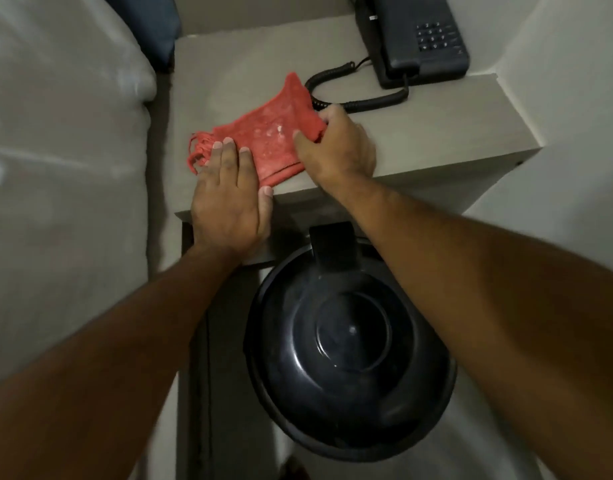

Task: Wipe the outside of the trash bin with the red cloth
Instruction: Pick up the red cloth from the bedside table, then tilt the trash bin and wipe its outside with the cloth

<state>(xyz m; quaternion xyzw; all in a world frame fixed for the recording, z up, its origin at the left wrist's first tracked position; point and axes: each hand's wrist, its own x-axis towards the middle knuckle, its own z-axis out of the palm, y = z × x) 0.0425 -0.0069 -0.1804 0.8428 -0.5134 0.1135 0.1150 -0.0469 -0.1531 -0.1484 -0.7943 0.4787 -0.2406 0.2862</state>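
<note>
The red cloth [270,135] lies crumpled on the grey nightstand [436,133], near its front edge. My left hand [229,199] rests flat on the cloth's left end, fingers spread. At the cloth's right end, the thumb and fingers of my right hand [336,147] pinch the fabric. The round black trash bin [346,341] stands on the floor below the nightstand's front edge, its lid closed and a black hinge tab at the back. My right forearm crosses above the bin's right side.
A dark corded phone [423,36] sits at the nightstand's back right, its coiled cord [364,102] trailing to just behind the cloth. A white bed [62,168] fills the left side. White walls [575,81] close in on the right.
</note>
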